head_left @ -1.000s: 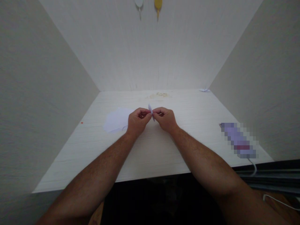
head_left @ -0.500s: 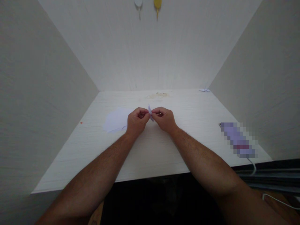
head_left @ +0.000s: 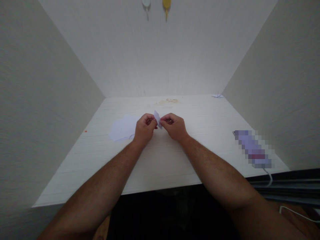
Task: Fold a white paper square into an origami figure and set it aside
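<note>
My left hand [head_left: 144,128] and my right hand [head_left: 175,126] meet over the middle of the white desk [head_left: 162,160]. Both pinch a small folded piece of pale paper [head_left: 157,118] that stands between their fingertips, a little above the desk. The fingers of each hand are curled closed round the paper's edges. A loose sheet of pale paper [head_left: 123,128] lies flat on the desk just left of my left hand.
White walls close in the desk on the left, back and right. A blurred-out oblong object [head_left: 253,149] with a white cable lies at the right edge. A small folded paper shape [head_left: 217,96] sits in the far right corner. A tan smudge [head_left: 168,101] marks the back.
The folded paper has turned slightly between my fingers, showing more of its flat face. Both hands have stayed in nearly the same place.
</note>
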A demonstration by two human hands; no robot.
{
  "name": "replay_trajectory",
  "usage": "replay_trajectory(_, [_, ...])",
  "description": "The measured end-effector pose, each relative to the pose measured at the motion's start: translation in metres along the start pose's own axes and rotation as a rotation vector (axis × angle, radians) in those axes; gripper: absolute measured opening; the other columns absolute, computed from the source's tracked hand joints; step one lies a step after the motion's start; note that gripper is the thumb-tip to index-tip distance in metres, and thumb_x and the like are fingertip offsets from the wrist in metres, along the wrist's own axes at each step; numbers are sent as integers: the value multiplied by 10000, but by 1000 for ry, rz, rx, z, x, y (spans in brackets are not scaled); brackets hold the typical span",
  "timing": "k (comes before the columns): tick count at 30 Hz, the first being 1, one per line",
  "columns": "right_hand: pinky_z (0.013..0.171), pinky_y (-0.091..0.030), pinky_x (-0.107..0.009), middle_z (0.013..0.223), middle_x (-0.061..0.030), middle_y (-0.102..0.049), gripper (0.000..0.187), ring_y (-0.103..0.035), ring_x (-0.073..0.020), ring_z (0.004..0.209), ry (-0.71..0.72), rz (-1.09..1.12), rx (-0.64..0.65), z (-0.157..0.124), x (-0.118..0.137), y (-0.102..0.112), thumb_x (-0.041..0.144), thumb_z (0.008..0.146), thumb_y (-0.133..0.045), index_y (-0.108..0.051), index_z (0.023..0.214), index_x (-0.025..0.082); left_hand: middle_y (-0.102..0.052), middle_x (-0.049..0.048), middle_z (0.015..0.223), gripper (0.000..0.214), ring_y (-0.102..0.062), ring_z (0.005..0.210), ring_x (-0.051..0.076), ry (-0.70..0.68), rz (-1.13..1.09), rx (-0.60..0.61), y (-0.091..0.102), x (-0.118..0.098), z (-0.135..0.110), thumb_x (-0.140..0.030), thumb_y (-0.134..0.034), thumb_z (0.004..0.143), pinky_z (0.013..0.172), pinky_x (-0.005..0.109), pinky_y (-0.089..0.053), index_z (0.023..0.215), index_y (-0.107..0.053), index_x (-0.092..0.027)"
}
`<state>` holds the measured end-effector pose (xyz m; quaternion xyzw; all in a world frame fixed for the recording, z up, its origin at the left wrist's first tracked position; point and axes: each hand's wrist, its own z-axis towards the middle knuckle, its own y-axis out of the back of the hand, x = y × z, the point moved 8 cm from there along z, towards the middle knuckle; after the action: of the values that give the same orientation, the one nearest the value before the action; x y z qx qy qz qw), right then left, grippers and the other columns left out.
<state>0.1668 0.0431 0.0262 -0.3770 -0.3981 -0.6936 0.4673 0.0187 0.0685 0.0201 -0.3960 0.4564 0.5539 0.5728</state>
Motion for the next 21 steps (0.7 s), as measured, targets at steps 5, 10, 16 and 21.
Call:
replay_trajectory(5, [624,-507,-258,722,5,-685,96,-608,-111,644,19,3,-19,0,-1,1,264,735,-701,-653,784,196,-625,-12,662,64,-561,565,96,5,-26,44,-2,5,1,-220,-664,766,557,234,-463,777,-613,-183])
replay_trajectory(10, [592,-476,-249,686,14,-660,92,-581,-104,609,11,32,-9,0,0,1,253,724,-696,-644,766,189,-619,-18,645,35,-566,572,96,-18,-10,96,-5,5,1,-173,-643,778,564,233,-469,785,-610,-177])
replay_trajectory(16, [576,-447,-244,642,30,-627,99,-537,-95,582,-29,24,-11,0,1,2,252,705,-700,-622,719,191,-632,-22,668,27,-575,582,91,-52,17,133,-7,3,1,-160,-633,795,573,229,-475,808,-617,-177])
replay_trajectory(21, [571,-452,-245,643,29,-627,110,-548,-94,580,-21,71,-12,0,1,2,248,700,-705,-613,718,190,-623,-18,650,25,-569,587,92,-66,33,134,-7,2,1,-156,-625,807,578,228,-467,804,-611,-177])
